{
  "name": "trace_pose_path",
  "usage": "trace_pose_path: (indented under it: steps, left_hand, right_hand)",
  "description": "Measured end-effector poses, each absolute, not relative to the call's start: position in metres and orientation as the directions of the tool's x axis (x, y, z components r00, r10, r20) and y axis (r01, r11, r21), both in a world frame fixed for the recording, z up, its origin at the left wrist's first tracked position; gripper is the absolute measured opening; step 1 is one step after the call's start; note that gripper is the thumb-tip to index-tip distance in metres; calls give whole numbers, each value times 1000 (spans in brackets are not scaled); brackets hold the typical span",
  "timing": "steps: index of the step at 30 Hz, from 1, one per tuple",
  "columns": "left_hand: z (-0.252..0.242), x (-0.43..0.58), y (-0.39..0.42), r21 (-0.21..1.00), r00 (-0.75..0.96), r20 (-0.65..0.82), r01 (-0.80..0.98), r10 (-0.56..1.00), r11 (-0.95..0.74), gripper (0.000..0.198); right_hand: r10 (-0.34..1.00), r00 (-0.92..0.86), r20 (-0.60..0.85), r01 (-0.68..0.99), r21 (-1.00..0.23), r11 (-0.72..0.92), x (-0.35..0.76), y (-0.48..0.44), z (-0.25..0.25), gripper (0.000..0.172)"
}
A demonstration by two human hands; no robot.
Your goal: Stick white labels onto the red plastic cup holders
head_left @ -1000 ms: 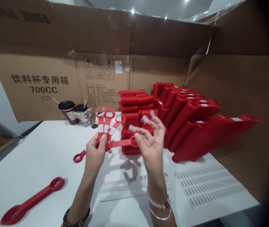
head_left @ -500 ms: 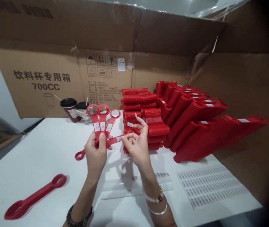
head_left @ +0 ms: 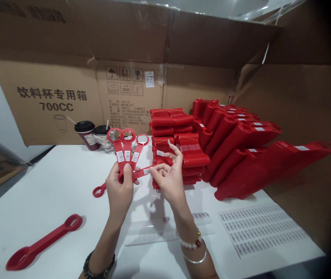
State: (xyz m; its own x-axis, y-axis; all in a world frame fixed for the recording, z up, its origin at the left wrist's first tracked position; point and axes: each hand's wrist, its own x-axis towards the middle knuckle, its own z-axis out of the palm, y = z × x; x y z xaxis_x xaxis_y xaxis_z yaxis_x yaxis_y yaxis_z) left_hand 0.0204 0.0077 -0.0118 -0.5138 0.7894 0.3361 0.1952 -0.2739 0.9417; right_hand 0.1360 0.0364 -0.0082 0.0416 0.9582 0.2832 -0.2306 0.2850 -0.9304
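My left hand [head_left: 119,190] grips a fan of red plastic strips with ring ends [head_left: 127,151], each carrying a white barcode label. One more strip [head_left: 140,173] runs sideways from that bunch, with a lower ring end [head_left: 98,191] poking out below my left hand. My right hand [head_left: 168,180] pinches this sideways strip near its small white label [head_left: 146,171], and its far end is hidden by my fingers. A loose red strip [head_left: 43,242] lies on the table at the lower left.
Stacks of coiled red strips [head_left: 171,131] and long red nested rows [head_left: 241,155] stand behind my hands on the white table [head_left: 52,182]. Also there are a barcode sheet [head_left: 261,228], a clear plastic sleeve [head_left: 165,230], two drink cups [head_left: 85,135], and cardboard box walls [head_left: 49,100].
My right hand has come down from spread fingers above the strip and closed on it near the label. Since half a second ago, almost nothing has moved.
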Motion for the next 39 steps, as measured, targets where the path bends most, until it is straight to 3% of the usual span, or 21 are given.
trace_pose_path:
  steps: [32,35,39]
  left_hand:
    - [-8,23,6,943,-530,333,204,780,-264,20]
    - [-8,25,4,939,-531,343,207,775,-274,20]
    - [-7,31,-2,929,-525,371,210,766,-306,20]
  right_hand:
    - [943,85,321,-91,-940,328,129,36,-13,68]
    - [925,83,370,22,-929,370,128,34,-15,66]
    - [849,103,518,329,-824,462,121,25,-16,59]
